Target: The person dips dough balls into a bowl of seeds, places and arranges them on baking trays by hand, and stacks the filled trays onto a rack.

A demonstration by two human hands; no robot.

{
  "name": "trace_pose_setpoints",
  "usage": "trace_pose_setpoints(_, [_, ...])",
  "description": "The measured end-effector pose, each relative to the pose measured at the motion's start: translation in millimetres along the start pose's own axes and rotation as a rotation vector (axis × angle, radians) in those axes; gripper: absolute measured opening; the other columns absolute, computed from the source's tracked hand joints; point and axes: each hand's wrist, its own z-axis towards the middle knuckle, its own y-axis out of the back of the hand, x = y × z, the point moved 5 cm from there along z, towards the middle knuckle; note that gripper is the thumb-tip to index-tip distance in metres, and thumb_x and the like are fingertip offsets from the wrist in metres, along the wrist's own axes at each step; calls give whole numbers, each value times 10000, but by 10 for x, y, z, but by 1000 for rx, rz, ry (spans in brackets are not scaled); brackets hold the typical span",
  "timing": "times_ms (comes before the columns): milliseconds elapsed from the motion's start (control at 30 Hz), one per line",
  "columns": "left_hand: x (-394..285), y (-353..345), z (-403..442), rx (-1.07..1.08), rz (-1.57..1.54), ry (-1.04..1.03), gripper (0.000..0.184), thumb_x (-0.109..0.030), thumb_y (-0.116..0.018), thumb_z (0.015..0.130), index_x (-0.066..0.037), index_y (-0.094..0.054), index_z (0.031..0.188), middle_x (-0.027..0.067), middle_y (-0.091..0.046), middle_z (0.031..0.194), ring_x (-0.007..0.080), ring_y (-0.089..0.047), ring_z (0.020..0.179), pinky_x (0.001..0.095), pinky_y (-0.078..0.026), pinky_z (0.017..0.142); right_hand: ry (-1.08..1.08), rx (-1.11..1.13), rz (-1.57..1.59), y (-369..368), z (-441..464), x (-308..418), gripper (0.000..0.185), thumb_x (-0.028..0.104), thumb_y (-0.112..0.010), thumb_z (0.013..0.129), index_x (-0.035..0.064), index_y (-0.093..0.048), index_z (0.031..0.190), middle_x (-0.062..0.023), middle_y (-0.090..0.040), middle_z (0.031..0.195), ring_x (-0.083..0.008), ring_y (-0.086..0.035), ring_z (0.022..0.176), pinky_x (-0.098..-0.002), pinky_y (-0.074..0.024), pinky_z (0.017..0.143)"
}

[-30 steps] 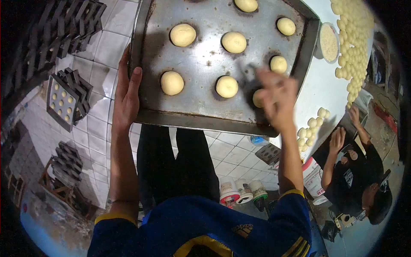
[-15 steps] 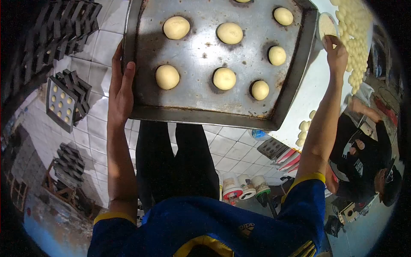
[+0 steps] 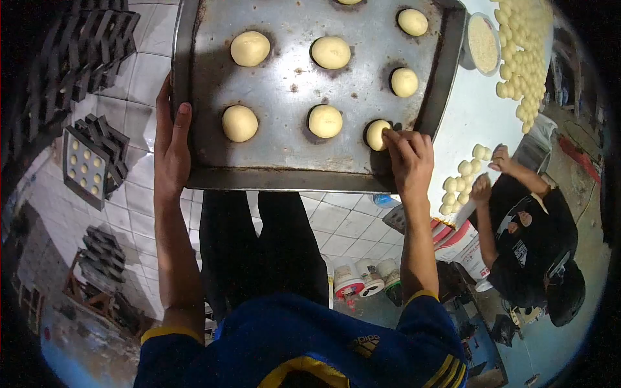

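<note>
The left hand point(image 3: 171, 155) is clamping the tray point(image 3: 278, 180), upper centre. The right hand point(image 3: 413, 158) – fingers bunched, pinch not discernible – is touching a dough ball point(image 3: 376, 135), right of centre. Overpressing could be denting it; a loose left grip, tilting the tray.

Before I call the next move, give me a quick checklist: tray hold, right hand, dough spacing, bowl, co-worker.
1. Left hand on the tray's left edge: ok.
2. Right hand clear of the near-right dough ball: not ok; its fingertips are at it.
3. Visible dough balls on the tray spaced apart: ok.
4. Bowl on the table, right of the tray: ok.
5. Co-worker's hands clear of the tray: ok.
6. Tray's far side free of obstruction: cannot tell; cut off by the frame.
</note>
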Motion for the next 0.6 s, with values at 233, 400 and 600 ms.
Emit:
trace_pose_setpoints(233, [-51,-17,-13,-7,-39,77,679,-460,-484,1075,-67,-335,1609,232,-411,1590,329,-406,1475,473,-323,1224,82,319,131,191,-59,4,503,404,-602,1000,149,-645,1431,-127,-597,1280,-327,-538,1051,-431,-454,978])
trace_pose_setpoints(400, [-49,-10,-31,-43,30,78,643,-395,-499,1083,-65,-335,1610,218,-421,1588,320,-409,1472,452,-321,1218,-109,-318,-35,702,769,-1129,297,128,-732,945,22,-697,1220,-142,-719,1118,-299,-641,973,-387,-498,901])
trace_pose_setpoints(600, [-24,-7,-33,-52,31,59,645,-391,-504,1082,-71,-331,1615,221,-417,1597,320,-402,1478,445,-307,1224,-188,-222,-172,728,1967,-2378,356,373,-672,991,79,-770,1166,-163,-766,1126,-329,-728,1041,-395,-542,888])
